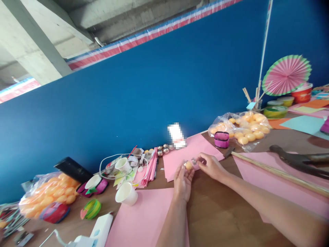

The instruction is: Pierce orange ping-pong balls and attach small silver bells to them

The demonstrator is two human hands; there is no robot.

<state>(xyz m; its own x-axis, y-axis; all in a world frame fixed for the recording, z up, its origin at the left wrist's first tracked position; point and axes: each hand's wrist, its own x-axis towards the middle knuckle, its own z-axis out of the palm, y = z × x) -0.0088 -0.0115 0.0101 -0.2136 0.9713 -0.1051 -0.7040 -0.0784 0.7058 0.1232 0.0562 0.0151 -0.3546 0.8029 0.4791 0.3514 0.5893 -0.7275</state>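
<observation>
My left hand [183, 181] is palm up, its fingers curled around a small yellow-orange ball [189, 166]. A shiny bit sits at the ball's upper left edge, too small to name. Just right of the ball is a small silvery piece [194, 161], next to the fingertips of my right hand [209, 166]. Those fingers are bent and drawn together in a pinch, and the piece's exact kind is unclear. Both hands are above the near edge of a pink paper sheet [195, 147] on the brown table [210, 209].
Bags of orange balls [59, 188] [249, 128] lie at left and right. A white paper cup [126, 194] stands on pink paper at left, near a power strip [101, 230]. Silver balls [162, 150] sit by the blue wall [154, 85]. A hammer [295, 159] rests at right.
</observation>
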